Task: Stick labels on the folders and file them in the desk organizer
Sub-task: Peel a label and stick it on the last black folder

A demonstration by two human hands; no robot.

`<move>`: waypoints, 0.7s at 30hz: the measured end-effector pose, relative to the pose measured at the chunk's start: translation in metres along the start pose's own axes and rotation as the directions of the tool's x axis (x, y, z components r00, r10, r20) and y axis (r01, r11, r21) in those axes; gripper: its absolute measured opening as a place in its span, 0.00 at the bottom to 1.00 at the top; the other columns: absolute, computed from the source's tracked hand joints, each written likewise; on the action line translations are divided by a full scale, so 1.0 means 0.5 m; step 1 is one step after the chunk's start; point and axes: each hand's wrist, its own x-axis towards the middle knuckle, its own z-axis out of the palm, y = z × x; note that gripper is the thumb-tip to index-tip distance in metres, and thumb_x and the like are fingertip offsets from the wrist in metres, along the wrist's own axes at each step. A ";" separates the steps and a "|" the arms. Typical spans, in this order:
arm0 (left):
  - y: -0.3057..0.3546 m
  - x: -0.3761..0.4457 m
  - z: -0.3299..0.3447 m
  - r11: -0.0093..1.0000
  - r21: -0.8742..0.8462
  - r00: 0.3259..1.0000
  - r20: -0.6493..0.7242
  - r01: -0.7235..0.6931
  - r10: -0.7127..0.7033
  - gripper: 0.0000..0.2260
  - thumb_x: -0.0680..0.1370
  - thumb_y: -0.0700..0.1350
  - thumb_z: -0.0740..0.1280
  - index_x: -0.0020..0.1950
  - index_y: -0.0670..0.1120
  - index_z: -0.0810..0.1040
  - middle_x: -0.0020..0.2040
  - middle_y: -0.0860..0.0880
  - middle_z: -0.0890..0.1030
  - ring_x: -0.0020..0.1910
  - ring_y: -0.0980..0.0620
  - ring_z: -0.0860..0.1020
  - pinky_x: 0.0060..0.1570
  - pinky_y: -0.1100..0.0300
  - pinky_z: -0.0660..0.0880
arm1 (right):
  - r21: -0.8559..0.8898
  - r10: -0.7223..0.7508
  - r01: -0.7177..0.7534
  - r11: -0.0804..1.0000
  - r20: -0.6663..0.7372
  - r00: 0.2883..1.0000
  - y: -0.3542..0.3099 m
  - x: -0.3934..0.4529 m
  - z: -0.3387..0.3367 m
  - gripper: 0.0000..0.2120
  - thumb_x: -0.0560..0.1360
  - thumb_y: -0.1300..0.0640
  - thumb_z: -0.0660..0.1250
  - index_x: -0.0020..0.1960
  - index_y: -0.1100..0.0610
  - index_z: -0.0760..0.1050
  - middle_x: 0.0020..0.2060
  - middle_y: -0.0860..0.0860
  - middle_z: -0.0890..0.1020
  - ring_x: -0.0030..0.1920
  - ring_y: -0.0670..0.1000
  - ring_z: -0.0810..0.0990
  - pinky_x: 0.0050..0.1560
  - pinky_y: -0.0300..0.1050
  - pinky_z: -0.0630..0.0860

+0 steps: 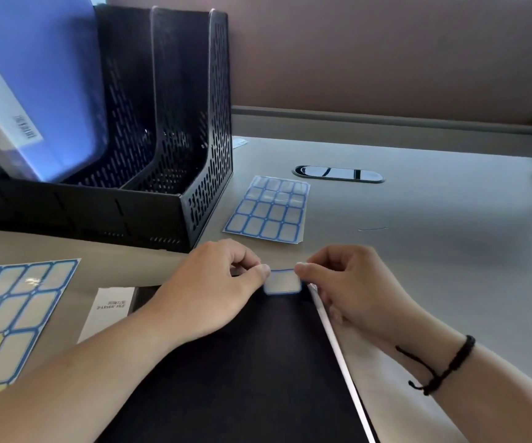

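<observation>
Labelling step: left hand (213, 282) and right hand (347, 282) each pinch-grip the label (282, 282) over the black folder (242, 362) corner; next, press flat.

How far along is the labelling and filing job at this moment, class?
Done: a blue folder already stands in the black organizer. In hand: the left hand and right hand pinch a blue-bordered label at the top corner of the black folder. Left: pressing it down and filing that folder in the organizer.
</observation>
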 end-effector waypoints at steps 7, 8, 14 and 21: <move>0.003 0.003 0.003 0.996 -0.064 0.998 -0.010 0.059 -0.060 0.09 0.76 0.55 0.69 0.38 0.54 0.83 0.45 0.62 0.83 0.37 0.64 0.77 0.43 0.62 0.72 | 0.084 -0.049 0.050 0.995 -0.007 0.999 0.010 0.003 0.000 0.08 0.70 0.56 0.78 0.41 0.54 0.78 0.33 0.50 0.85 0.21 0.41 0.72 0.28 0.39 0.66; 0.003 0.003 0.003 0.996 -0.066 0.998 -0.005 0.067 -0.067 0.09 0.76 0.55 0.68 0.38 0.54 0.84 0.46 0.63 0.83 0.39 0.64 0.78 0.44 0.61 0.73 | 0.093 -0.049 0.049 0.994 -0.007 0.999 0.011 0.005 0.000 0.09 0.69 0.57 0.78 0.42 0.53 0.78 0.34 0.50 0.85 0.22 0.41 0.72 0.29 0.40 0.66; 0.003 0.004 0.005 0.994 -0.078 0.997 0.018 0.075 -0.074 0.09 0.76 0.55 0.68 0.40 0.55 0.84 0.47 0.69 0.81 0.46 0.65 0.79 0.51 0.62 0.74 | 0.087 -0.062 0.060 0.994 0.017 0.998 0.010 0.013 -0.006 0.11 0.70 0.58 0.77 0.47 0.52 0.76 0.36 0.51 0.86 0.21 0.41 0.72 0.29 0.38 0.66; -0.002 -0.002 0.006 0.998 0.052 0.999 -0.013 0.034 -0.034 0.09 0.75 0.57 0.68 0.40 0.55 0.82 0.48 0.63 0.81 0.41 0.70 0.75 0.40 0.68 0.67 | 0.058 -0.035 0.034 0.998 0.011 0.999 0.012 0.015 -0.006 0.16 0.68 0.59 0.78 0.49 0.50 0.75 0.37 0.51 0.86 0.22 0.41 0.72 0.29 0.39 0.66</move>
